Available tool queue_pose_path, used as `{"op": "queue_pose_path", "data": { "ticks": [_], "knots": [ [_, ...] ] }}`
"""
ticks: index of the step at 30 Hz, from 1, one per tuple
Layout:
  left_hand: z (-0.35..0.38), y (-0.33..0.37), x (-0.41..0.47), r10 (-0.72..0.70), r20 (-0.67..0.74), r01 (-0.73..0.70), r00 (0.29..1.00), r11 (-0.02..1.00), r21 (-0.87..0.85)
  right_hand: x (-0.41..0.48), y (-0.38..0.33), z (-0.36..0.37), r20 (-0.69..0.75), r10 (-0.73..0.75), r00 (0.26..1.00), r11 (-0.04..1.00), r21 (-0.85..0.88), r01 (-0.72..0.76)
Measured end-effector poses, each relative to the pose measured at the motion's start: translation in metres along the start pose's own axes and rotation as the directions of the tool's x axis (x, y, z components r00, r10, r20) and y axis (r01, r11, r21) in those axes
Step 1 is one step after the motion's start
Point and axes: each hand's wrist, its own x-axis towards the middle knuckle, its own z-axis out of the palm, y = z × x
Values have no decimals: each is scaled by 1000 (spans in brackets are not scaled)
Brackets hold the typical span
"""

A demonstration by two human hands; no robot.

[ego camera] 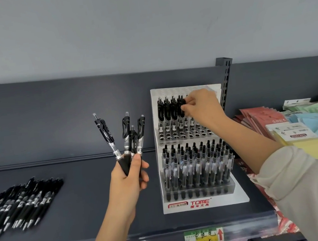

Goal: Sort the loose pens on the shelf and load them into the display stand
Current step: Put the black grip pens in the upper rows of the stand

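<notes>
A white tiered display stand (204, 203) stands on the dark shelf (86, 219). Its lower tier is packed with several slim black pens. The upper tier holds a few black clip pens (168, 112) at its left, with empty holes to the right. My right hand (200, 106) reaches to that upper row and pinches the top of a black pen (182, 107) at the row's right end. My left hand (129, 178) is raised left of the stand, gripping a bunch of several black pens (127, 136) by their lower ends, tips down. A pile of loose black pens (20, 205) lies at the shelf's left.
Stacks of coloured sticky notes and red notebooks (304, 132) fill the shelf right of the stand. A slotted upright (226, 80) rises behind the stand. A yellow price label (204, 237) hangs on the shelf's front edge. Grey wall above.
</notes>
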Motion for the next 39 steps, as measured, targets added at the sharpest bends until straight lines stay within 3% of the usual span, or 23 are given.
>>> {"op": "queue_pose_path", "data": {
  "ticks": [9, 12, 14, 16, 19, 24, 30, 32, 35, 39],
  "knots": [
    [4, 3, -1, 14, 18, -14, 1000, 1000, -10, -1, 6, 8, 53, 8, 999, 997, -82, -4],
    [5, 7, -2, 30, 34, -29, 999, 999, -17, -11, 1, 4, -47, 8, 999, 993, -115, -13],
    [7, 10, -2, 44, 50, -43, 998, 999, -20, -25, -11, 1, -70, -13, 997, 999, -50, 10],
    [9, 14, -3, 61, 72, -59, 996, 998, -35, -40, -26, 0, 93, -32, 995, 997, 77, 25],
    [14, 16, -6, 77, 130, -73, 988, 997, -41, -61, -42, 8, 356, -63, 932, 943, 328, -61],
    [14, 13, -7, 89, 126, -89, 988, 996, -9, -71, -46, 10, 311, -13, 950, 843, 514, -157],
    [14, 13, -4, 42, 113, -32, 993, 995, -93, -66, -42, -5, 386, -6, 922, 765, 595, -245],
    [11, 13, -2, 23, 94, -13, 995, 995, -103, -54, -38, -21, 333, 17, 943, 819, 536, -204],
    [4, 10, 3, 2, 51, 0, 999, 999, -43, -32, -23, -42, 111, 73, 991, 879, 462, -117],
    [2, 10, 6, -4, 32, 2, 999, 999, 43, -10, 0, -46, -141, 70, 987, 962, 270, -29]
  ]
}}
